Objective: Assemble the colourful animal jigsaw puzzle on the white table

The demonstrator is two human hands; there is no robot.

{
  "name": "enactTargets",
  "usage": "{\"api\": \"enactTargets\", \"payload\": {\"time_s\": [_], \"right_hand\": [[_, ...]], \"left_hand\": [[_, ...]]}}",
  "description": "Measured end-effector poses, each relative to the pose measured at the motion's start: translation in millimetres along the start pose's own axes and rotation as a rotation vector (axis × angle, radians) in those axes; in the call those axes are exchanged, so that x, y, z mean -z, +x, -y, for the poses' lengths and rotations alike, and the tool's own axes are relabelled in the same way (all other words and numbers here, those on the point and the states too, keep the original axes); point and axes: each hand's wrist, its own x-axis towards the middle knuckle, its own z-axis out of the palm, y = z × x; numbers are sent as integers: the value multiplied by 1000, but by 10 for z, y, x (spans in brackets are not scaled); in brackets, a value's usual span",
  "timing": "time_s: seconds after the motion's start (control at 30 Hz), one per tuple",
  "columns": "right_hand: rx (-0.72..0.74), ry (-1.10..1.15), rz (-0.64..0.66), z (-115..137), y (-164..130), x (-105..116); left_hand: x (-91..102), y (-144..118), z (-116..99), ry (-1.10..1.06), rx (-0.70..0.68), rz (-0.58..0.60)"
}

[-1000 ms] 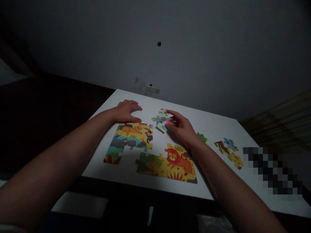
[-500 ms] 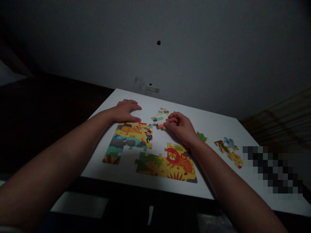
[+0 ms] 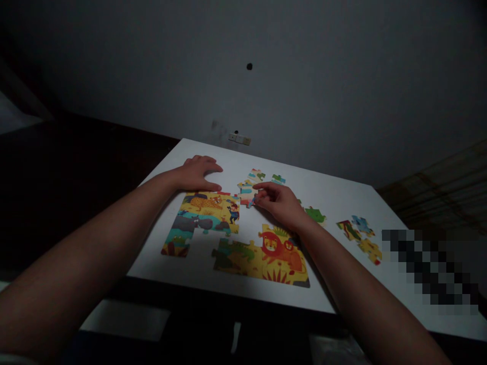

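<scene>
My left hand (image 3: 199, 173) lies flat on the white table (image 3: 335, 192), its fingers spread at the top edge of an assembled puzzle block with a leopard and a hippo (image 3: 205, 215). My right hand (image 3: 276, 202) pinches a small group of joined pale puzzle pieces (image 3: 249, 186) and holds it against the upper right corner of that block. A second assembled block with a lion and a crocodile (image 3: 266, 256) lies nearer to me, partly under my right wrist.
Loose pieces lie on the table: a blue-green one (image 3: 278, 179) behind my right hand, a green one (image 3: 315, 215) to its right, and a small cluster (image 3: 359, 234) further right. A grey wall with a socket (image 3: 239, 138) rises behind the table. The room is dim.
My right hand has slid the pale pieces left, toward the leopard block. A blue-green piece it covered now shows behind it. My left hand has stayed put.
</scene>
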Motion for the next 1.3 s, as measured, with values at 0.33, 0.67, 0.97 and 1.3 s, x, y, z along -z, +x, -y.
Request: {"api": "enactTargets", "payload": {"time_s": [0.33, 0.67, 0.97, 1.3], "right_hand": [[2, -242, 48, -21, -27, 54], [4, -280, 95, 61, -67, 56], [-5, -286, 99, 57, -63, 61], [-2, -320, 103, 74, -69, 62]], "left_hand": [[2, 0, -9, 22, 4, 11], [7, -13, -23, 28, 6, 2], [10, -4, -18, 17, -1, 5], [27, -20, -34, 16, 1, 19]]}}
